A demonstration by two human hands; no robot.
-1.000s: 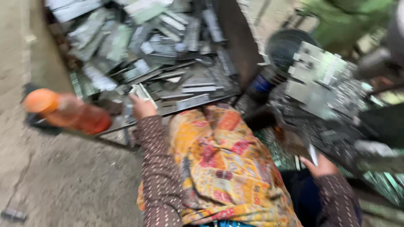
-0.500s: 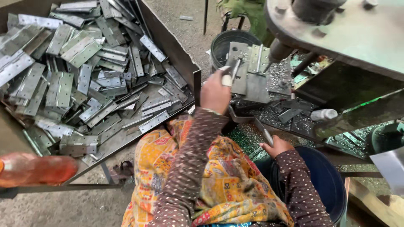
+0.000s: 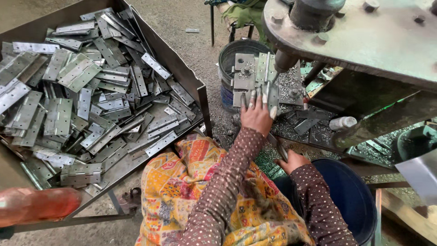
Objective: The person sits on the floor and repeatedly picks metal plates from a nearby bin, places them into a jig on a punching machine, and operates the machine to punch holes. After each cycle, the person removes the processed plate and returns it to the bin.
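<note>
Under the press punch — left hand [image 3: 257, 116], grip clenched on flat grey steel hinge plate [image 3: 268, 86], long axis away; right hand [image 3: 291, 160] clenched on thin rod.

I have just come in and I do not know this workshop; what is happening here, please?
A seated person works at a metal press. The left hand holds a flat metal hinge piece on the press bed under the punch. The right hand grips a lever low beside the lap. A tray of hinges stands on the person's left.

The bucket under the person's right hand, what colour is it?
Dark blue bucket, clearest in the head view, beside the right hand.
</note>
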